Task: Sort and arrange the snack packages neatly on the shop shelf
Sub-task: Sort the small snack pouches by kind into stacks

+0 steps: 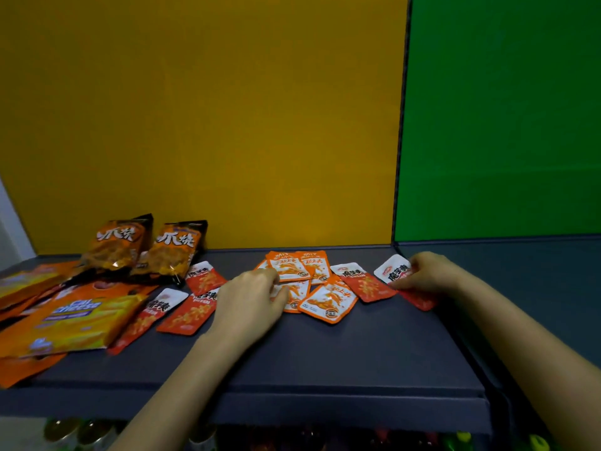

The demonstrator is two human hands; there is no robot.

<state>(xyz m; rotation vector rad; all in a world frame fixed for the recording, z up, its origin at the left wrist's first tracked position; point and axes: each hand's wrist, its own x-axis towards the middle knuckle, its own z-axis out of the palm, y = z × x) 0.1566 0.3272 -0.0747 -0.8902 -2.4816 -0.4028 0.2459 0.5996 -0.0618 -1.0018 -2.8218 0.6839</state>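
Both bare forearms reach forward, hands apart.
Left hand (250, 297) lies palm-down at centre, fingers bent downward, grip unclear; right hand (429, 275), farther right, pinches a red sachet (419, 300) with curled fingers.

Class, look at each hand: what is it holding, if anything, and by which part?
The right hand holds a red-and-white sachet by its middle. The left hand lies on the orange sachets; whether it grips one cannot be told.
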